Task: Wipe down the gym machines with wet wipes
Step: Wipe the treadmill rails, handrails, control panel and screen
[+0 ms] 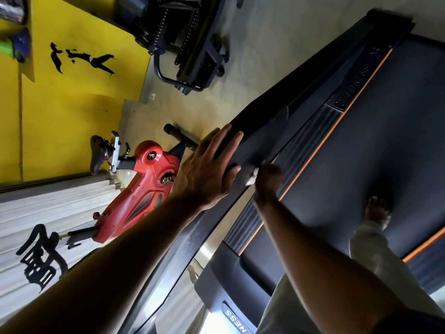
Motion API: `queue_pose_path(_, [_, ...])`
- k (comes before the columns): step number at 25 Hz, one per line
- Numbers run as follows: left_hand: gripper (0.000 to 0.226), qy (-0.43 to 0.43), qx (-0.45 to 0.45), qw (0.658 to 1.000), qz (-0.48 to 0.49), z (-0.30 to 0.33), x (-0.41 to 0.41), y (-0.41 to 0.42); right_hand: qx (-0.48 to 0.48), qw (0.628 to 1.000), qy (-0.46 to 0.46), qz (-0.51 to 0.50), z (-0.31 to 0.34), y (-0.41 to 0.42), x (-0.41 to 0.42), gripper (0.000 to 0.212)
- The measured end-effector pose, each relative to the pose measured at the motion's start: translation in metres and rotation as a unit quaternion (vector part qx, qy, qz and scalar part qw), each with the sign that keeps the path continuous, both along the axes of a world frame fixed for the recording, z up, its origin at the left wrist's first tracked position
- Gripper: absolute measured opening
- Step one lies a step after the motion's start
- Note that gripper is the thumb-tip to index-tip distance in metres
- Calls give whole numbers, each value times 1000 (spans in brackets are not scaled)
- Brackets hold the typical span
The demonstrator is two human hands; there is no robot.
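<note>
From the head camera, tilted steeply, the left hand (207, 165) lies with straight fingers spread over the matte black padded handrail (252, 131) of a treadmill (361, 141). Just right of it, the right hand (268, 180) curls around a crumpled white wet wipe (253, 178) pressed to the rail's near end. The dark, ribbed deck edge carries an orange stripe; a bare foot (378, 213) stands on the smooth belt. At left, a glossy red exercise bike (142, 186) stands before a yellow wall (72, 104).
</note>
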State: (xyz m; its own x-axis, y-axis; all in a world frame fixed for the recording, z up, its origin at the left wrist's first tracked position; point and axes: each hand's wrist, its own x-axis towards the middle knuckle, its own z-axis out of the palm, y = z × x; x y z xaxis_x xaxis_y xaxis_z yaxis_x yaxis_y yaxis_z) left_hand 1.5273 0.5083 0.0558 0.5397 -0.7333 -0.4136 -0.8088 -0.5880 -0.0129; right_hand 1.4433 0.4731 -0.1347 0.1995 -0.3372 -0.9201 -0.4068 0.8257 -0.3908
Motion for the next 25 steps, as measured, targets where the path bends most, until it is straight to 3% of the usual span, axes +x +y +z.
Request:
queue_pose_path(2, [65,-2,6,1000,-4,-1,2,1,-76,996,4,-46,-14,-66,25,31])
queue_pose_path(5, [64,-4,9,1000,-21,-1,4,4,-33,990,-39,-129,-13,-121,34,5])
queue_pose_path(7, [60,3,-6,1000,-14,-3,3,2,-16,990,-76,-119,-4,-104,20,9])
queue_pose_path(11, [57,11,-37,999,-9,-5,5,10,4,993,-118,27,18,-13,-34,20])
queue_pose_path(15, [55,41,-79,995,-45,0,4,7,-78,981,-152,90,29,-21,-61,29])
queue_pose_path(18, [58,41,-97,994,-26,25,-11,44,-191,959,-182,103,53,-47,-72,17])
queue_pose_path(21, [75,20,-39,999,-1,54,-39,134,-232,949,-188,106,58,-49,-55,14])
queue_pose_path(23, [76,2,-40,999,-11,57,-53,172,-237,955,-151,96,57,-37,-31,14])
queue_pose_path(25, [75,1,-46,999,-1,53,-51,178,-252,963,-92,18,70,-18,-14,12])
